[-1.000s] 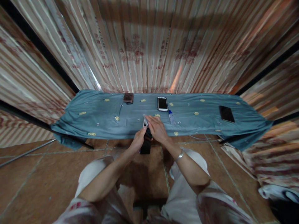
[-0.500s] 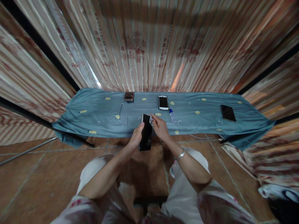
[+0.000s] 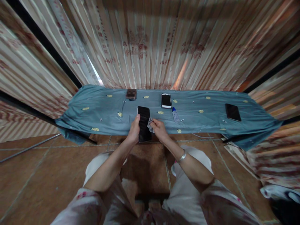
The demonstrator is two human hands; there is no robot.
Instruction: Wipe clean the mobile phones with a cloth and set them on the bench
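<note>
My left hand grips a black phone by its left edge, screen up, over the near edge of the blue cloth-covered table. My right hand is closed on a small pale wipe pressed against the phone's right edge. A silver bangle sits on my right wrist.
On the table lie a white phone, a small bottle with a blue cap, a dark phone at the right and a blurred dark item at the back. Striped curtains hang behind. The floor is brown tile.
The phone has been turned from edge-on to screen up and raised a little toward the table. My right hand moved from its top to its right side with the wipe.
</note>
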